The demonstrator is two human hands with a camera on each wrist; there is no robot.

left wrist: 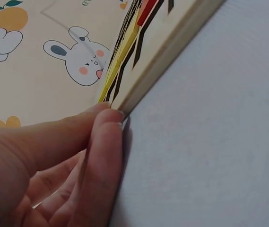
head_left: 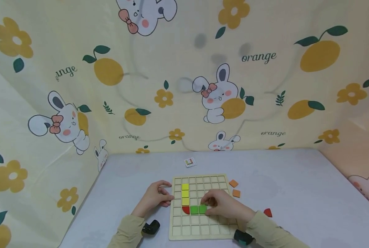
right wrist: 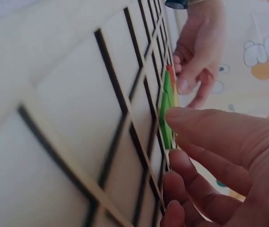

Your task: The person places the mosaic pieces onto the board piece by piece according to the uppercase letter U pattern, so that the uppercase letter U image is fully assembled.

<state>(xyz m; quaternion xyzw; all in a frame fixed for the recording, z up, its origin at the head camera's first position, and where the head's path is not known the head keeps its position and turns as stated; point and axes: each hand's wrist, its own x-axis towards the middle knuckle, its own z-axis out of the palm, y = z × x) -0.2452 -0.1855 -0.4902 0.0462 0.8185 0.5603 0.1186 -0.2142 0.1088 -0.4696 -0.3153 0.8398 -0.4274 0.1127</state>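
Note:
A light wooden grid board lies on the table. On it, a column of yellow tiles leads down to a red rounded tile, with two green tiles in a row to its right. My right hand has its thumb and fingertips at the rightmost green tile, pinching it at the board's surface. At the board's left edge, the fingertips of my left hand touch the rim. The left wrist view shows the thumb and a finger against that rim.
Two orange tiles lie just right of the board, and a red piece lies farther right, near the right sleeve. Behind the board is a small card printed with a coloured grid pattern. A patterned curtain hangs along the table's back.

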